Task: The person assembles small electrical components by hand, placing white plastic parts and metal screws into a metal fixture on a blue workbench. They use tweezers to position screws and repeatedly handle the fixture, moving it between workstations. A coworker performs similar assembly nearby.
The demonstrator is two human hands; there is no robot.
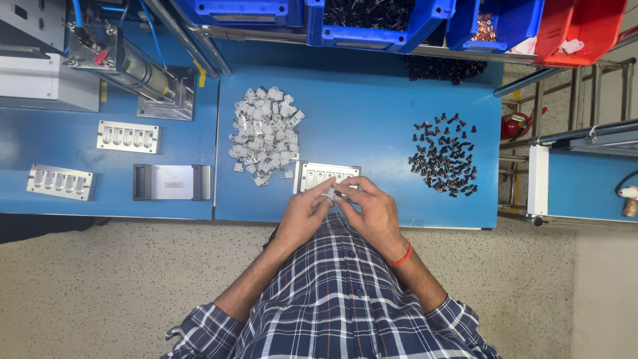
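From the head view, both hands meet at the near edge of the blue desk (372, 100). The left hand (302, 216) pinches a small pale part (328, 193) in a closed grip, while the right hand (373, 211), fingers likewise closed, presses a small black piece (339, 194) against it. They work just near the slotted metal fixture (318, 174), with the pale-part heap (264, 133) left and black-piece scatter (444, 158) right, each close by its hand.
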